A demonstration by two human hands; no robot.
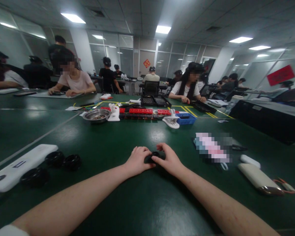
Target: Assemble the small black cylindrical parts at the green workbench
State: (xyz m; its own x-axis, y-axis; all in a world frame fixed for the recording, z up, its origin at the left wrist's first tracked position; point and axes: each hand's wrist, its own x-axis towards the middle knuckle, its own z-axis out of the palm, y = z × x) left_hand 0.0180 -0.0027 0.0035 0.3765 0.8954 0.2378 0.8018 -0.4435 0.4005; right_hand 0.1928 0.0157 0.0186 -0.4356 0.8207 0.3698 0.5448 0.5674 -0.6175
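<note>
A small black part (151, 158) with a rounded top sits low over the green table between my two hands. My left hand (138, 160) grips its left side, fingers bent over and thumb below. From the right, my right hand (171, 160) holds it with the thumb in front and the fingers curled behind. Much of the part is covered by the fingers, so its exact kind cannot be made out. To the left lie three black ring-like pieces, one of them a larger black ring (34, 177), beside a long white device (27, 165).
Across the table stand a metal bowl (96, 116) of small parts, white clamps (171, 120), red strips (140, 111) and a blue bin (186, 119). A pouch (211, 147) and a beige power bank (259, 178) lie right, near a large black box (267, 119). Co-workers sit opposite.
</note>
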